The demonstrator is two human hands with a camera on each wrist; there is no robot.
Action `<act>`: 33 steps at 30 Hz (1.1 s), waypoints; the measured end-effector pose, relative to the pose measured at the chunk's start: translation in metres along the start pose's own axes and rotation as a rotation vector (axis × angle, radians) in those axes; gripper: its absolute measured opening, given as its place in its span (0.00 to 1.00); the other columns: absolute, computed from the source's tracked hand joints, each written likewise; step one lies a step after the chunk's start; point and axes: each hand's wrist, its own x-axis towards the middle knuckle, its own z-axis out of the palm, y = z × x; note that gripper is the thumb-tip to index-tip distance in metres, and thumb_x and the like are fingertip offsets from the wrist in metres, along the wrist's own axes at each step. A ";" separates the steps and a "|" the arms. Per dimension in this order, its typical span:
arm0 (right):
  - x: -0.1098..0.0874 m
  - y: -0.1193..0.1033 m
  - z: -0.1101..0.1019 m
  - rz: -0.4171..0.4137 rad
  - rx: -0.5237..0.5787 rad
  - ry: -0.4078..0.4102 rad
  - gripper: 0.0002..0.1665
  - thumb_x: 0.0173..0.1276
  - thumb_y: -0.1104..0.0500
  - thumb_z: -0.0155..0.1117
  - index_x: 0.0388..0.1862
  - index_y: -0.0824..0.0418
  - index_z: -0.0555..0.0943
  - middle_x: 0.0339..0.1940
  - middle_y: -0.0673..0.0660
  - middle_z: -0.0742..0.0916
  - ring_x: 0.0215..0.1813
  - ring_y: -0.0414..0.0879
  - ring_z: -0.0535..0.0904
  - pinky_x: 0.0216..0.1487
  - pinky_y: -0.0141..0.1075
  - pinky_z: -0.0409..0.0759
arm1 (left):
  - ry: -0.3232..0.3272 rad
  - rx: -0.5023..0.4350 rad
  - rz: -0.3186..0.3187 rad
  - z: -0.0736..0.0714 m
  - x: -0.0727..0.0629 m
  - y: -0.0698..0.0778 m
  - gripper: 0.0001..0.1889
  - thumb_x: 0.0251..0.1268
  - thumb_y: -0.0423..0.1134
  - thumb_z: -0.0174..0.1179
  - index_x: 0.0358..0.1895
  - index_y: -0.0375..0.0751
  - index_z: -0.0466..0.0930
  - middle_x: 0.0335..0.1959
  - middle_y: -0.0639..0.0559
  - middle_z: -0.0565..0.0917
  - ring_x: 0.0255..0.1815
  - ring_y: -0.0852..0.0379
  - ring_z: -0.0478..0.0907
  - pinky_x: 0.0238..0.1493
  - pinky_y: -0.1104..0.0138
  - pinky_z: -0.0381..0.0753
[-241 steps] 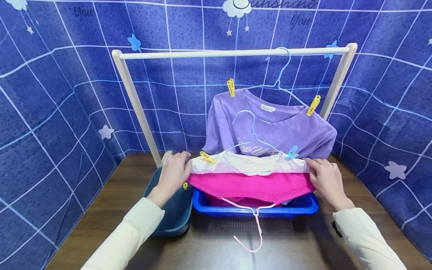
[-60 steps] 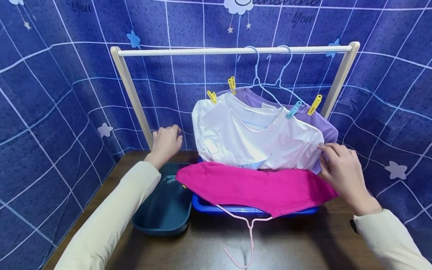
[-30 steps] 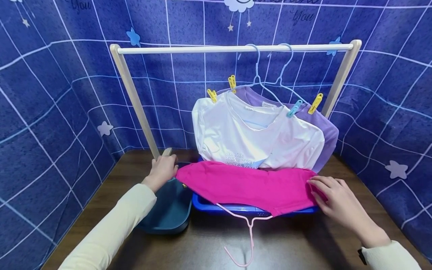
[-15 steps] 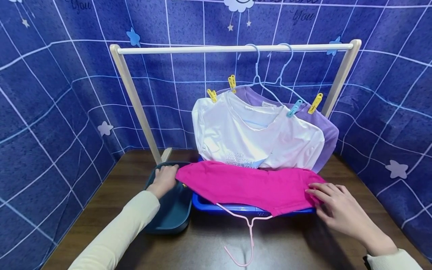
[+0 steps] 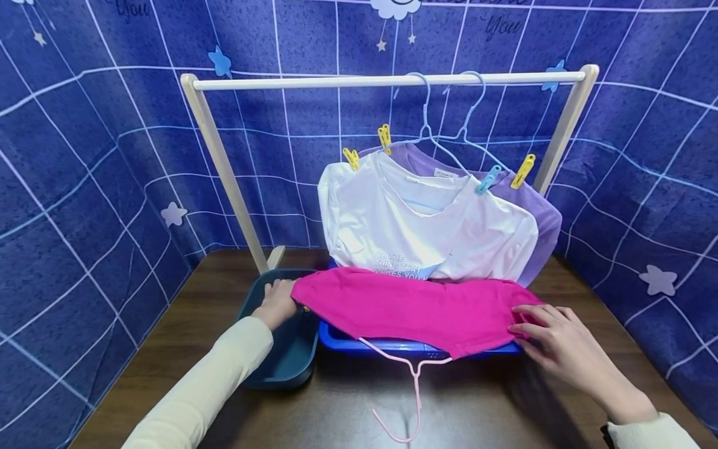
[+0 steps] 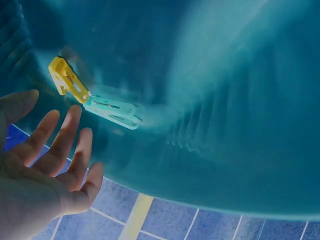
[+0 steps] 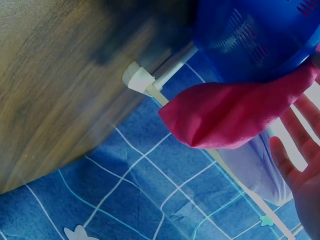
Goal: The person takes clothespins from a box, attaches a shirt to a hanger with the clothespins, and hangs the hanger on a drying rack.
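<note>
My left hand (image 5: 275,304) reaches into the dark teal bin (image 5: 283,377). In the left wrist view its fingers are spread and relaxed. Their tips lie close beside a yellow clothespin (image 6: 69,80) and a mint-green clothespin (image 6: 114,111) on the bin floor. A bright pink garment (image 5: 412,312) lies across the blue basket (image 5: 359,347), with a pink hanger (image 5: 416,386) sticking out toward me. My right hand (image 5: 566,349) touches the garment's right end with extended fingers; in the right wrist view it is partly cut off by the frame edge.
Behind stands a rack with a white rail (image 5: 336,82). From it hang a white T-shirt (image 5: 392,212) and a purple T-shirt (image 5: 546,218) on blue hangers, with yellow and blue clothespins on their shoulders. All stands on a brown wooden table (image 5: 174,337).
The white T-shirt, earlier low in front of the purple one, now hangs on the rail. My left hand has moved down into the bin; my right has moved from the white shirt to the pink garment.
</note>
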 end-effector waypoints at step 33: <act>0.005 -0.003 0.010 -0.001 -0.114 0.125 0.28 0.70 0.44 0.40 0.30 0.59 0.82 0.29 0.54 0.85 0.34 0.51 0.80 0.44 0.48 0.65 | 0.018 0.078 -0.029 0.021 0.007 0.011 0.16 0.57 0.36 0.52 0.48 0.35 0.76 0.47 0.38 0.78 0.48 0.38 0.70 0.50 0.47 0.62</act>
